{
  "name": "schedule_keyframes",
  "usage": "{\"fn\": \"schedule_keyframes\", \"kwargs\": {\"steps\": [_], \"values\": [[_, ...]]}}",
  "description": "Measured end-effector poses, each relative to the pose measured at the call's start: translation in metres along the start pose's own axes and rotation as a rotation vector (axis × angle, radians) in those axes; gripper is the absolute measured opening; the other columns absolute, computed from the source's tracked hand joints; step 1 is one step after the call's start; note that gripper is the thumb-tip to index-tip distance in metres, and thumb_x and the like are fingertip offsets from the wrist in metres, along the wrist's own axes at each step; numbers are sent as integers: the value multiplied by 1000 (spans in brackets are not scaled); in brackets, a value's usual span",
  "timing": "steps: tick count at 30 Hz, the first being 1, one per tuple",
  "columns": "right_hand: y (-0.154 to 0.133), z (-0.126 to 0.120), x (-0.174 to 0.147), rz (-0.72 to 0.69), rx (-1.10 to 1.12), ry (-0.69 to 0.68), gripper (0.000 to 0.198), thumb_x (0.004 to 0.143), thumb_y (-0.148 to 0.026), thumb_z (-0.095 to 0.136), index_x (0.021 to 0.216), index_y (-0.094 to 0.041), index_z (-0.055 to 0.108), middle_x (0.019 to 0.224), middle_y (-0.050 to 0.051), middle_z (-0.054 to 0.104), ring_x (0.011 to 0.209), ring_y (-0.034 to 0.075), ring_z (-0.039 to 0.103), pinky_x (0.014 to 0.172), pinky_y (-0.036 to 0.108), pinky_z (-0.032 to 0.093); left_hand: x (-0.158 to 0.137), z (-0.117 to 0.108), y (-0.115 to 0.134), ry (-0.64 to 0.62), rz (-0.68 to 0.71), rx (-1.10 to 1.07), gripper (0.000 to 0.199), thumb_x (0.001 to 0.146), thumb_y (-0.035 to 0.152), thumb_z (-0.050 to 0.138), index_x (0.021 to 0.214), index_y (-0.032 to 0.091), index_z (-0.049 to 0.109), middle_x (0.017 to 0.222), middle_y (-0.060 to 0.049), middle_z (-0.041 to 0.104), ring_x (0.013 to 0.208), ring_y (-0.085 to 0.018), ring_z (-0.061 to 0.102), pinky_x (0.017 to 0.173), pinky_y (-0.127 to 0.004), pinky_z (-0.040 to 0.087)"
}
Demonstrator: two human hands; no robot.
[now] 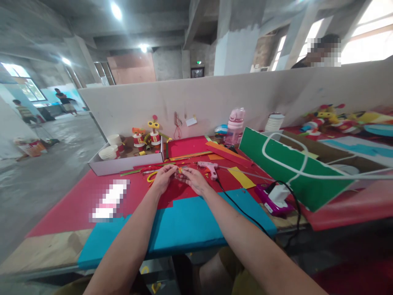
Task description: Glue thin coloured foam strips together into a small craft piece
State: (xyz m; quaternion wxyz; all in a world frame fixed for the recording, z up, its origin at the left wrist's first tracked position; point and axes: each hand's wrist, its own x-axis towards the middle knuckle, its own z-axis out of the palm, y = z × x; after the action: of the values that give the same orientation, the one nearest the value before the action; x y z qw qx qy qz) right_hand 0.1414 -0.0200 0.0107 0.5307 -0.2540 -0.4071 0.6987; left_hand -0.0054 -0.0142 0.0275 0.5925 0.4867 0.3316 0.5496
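Note:
Over the middle of the red-covered table, my left hand (164, 179) and my right hand (193, 180) meet at the fingertips. Between them is a small orange-and-green piece (180, 169), too small to make out exactly. Both hands are closed in a pinch on it. Just left of my left hand lies a yellow loop (151, 177), partly hidden behind the fingers. A pink hot glue gun (209, 168) lies to the right of my right hand, its black cord running toward the front. Thin coloured paper strips (190, 156) lie behind my hands.
A white box (125, 164) with paper cups and yellow-headed figures (154, 133) stands at back left. Blue paper (187, 227) covers the front edge. At right are a purple power strip (273, 200) with a white plug and a green-sided box (285, 168). A pink bottle (236, 125) stands behind.

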Motion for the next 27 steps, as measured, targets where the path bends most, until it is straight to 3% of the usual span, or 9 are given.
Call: {"fn": "schedule_keyframes", "kwargs": {"steps": [5,12,20,27], "values": [[3,-3,2,-24,-72,16,37,60,-41,81,78,-17,60,70,0,67,72,16,69,77,34,55,0,-1,-3,-9,0,92,27,63,35,80,72,15,65,61,1,60,54,-9,51,57,-23,41],[5,-6,4,-126,-342,120,30,62,-40,77,75,-17,63,60,-3,63,57,10,59,61,25,53,2,-4,-3,42,65,307,24,62,35,79,67,15,68,56,0,60,53,-10,51,56,-22,38],[1,-2,1,18,-91,43,37,62,-47,79,78,-18,65,67,0,66,67,14,66,70,30,55,2,-2,-3,47,74,267,24,63,36,78,68,15,67,58,0,61,54,-10,51,58,-23,40],[4,-6,2,-46,-263,39,30,68,-47,73,75,-19,64,68,1,67,66,15,64,66,28,52,0,0,-5,10,65,289,24,63,36,77,66,15,66,57,0,60,54,-11,52,58,-23,41]]}}
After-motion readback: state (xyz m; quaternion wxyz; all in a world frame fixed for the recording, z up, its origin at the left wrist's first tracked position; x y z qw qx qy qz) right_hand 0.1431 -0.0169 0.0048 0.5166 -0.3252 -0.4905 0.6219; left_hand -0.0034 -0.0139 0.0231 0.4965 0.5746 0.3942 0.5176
